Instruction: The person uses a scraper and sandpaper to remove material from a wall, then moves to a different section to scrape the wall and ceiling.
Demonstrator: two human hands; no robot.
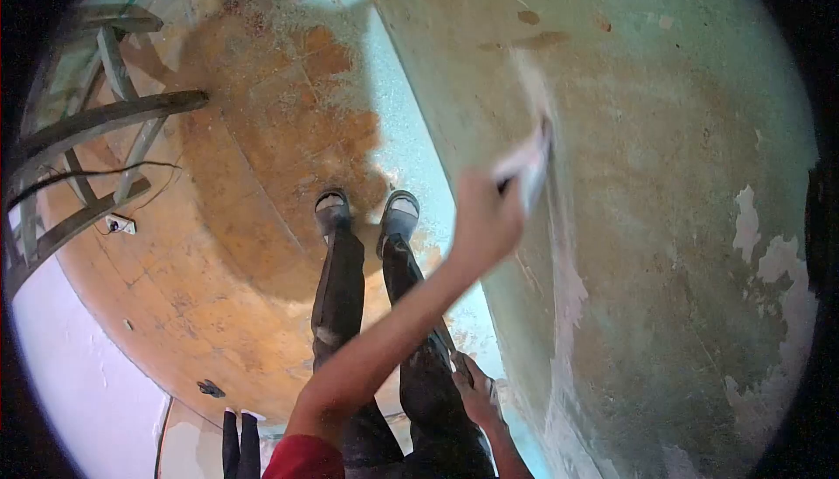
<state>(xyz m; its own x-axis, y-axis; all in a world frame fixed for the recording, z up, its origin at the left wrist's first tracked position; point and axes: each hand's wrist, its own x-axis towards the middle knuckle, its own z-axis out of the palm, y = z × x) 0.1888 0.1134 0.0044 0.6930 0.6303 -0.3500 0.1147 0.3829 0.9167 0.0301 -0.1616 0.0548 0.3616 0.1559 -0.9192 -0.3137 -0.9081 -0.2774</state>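
Observation:
My left hand (486, 225) reaches across to the green-brown wall (682, 173) at the right. It is closed around a putty knife (527, 163), smeared by motion, with a pale body and a dark edge at the wall. The tool meets a long whitish strip of filler (566, 295) running down the wall. Low beside my right leg, my right hand (476, 396) is closed on a thin dark object (459, 362), partly hidden by the fingers; its kind does not show.
My sandalled feet (402, 206) stand on a worn orange-brown floor (262, 208) near the wall's base. At the left is a wooden trestle-like frame (114, 121) with a dark cable (96, 173). A socket block (121, 224) lies nearby. Dark trouser legs (240, 444) show at the bottom left.

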